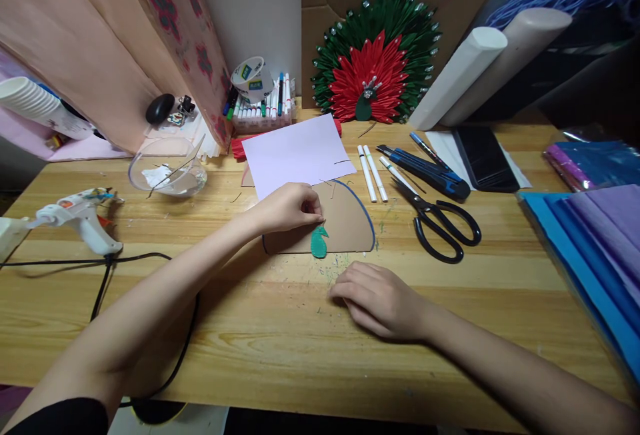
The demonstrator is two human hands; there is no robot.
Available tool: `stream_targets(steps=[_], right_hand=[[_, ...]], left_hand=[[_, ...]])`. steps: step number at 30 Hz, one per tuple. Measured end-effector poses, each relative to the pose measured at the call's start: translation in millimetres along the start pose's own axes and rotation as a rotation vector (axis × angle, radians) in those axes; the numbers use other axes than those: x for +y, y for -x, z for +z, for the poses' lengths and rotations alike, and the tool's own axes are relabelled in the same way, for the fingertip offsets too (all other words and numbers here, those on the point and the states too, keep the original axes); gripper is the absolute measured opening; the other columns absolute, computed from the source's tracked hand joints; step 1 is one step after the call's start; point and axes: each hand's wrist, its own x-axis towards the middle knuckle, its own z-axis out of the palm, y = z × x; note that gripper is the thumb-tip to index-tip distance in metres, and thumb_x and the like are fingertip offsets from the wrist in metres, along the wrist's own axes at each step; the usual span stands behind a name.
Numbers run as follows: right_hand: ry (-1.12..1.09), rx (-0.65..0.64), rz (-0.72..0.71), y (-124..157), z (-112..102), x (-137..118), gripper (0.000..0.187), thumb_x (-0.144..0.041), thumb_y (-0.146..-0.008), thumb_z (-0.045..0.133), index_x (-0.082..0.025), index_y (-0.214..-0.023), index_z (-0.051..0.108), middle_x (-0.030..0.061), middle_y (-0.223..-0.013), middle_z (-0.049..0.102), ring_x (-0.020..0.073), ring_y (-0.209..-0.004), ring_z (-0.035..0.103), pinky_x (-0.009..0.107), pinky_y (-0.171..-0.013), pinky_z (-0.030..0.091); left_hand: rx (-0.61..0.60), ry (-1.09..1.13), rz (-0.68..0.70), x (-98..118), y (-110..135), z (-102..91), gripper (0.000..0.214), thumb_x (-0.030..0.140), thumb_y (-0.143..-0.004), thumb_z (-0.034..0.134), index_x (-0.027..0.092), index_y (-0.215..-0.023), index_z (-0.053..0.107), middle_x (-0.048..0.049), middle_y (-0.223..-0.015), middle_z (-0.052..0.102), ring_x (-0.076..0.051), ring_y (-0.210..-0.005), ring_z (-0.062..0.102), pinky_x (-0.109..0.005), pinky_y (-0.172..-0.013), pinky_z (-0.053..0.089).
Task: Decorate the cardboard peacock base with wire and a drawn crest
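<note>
My left hand hovers over a half-round piece of cardboard with a blue-marked edge. Its thumb and fingertips are pinched together just above a green bird-shaped cutout; what lies between them, if anything, is too small to make out. The cutout sits at the cardboard's straight lower edge. My right hand rests on the tabletop below and to the right, fingers curled together with nothing visible in them. A lilac sheet covers the cardboard's upper left part, and thin dark strands lie near it.
Black-handled scissors, a blue utility knife and white markers lie at right. A glue gun with its cable and a clear bowl are at left. A green-and-red peacock decoration stands behind.
</note>
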Motion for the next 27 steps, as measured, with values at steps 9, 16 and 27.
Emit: stream_targets(steps=[9,16,27], right_hand=[[0.001,0.006,-0.01,0,-1,0,0.021,-0.008,-0.083,0.04,-0.014,-0.098,0.055,0.008,-0.081,0.061,0.0166,-0.074,0.05,0.03,-0.066,0.045],[0.001,0.037,0.03,3,0,0,0.022,-0.008,-0.082,0.042,-0.016,-0.099,0.053,0.0071,-0.082,0.061,0.0174,-0.074,0.052,0.031,-0.067,0.046],[0.082,0.199,0.24,-26,-12,35,0.036,-0.011,-0.083,0.046,-0.021,-0.116,0.039,0.0105,-0.117,0.057,0.024,-0.116,0.045,0.045,-0.095,0.042]], left_hand=[[0.027,-0.004,-0.011,-3,0,-2.0,0.015,0.028,-0.076,0.06,0.014,-0.077,0.066,-0.0033,-0.077,0.066,-0.012,-0.068,0.056,-0.023,-0.062,0.04],[0.324,-0.256,-0.239,14,39,-23.8,0.027,0.033,-0.085,0.047,0.016,-0.068,0.062,-0.0013,-0.065,0.062,-0.012,-0.06,0.051,-0.024,-0.057,0.034],[1.75,0.001,0.009,28,112,-21.3,0.022,0.016,-0.071,0.049,0.019,-0.053,0.037,0.007,-0.046,0.034,-0.006,-0.039,0.034,-0.02,-0.039,0.027]])
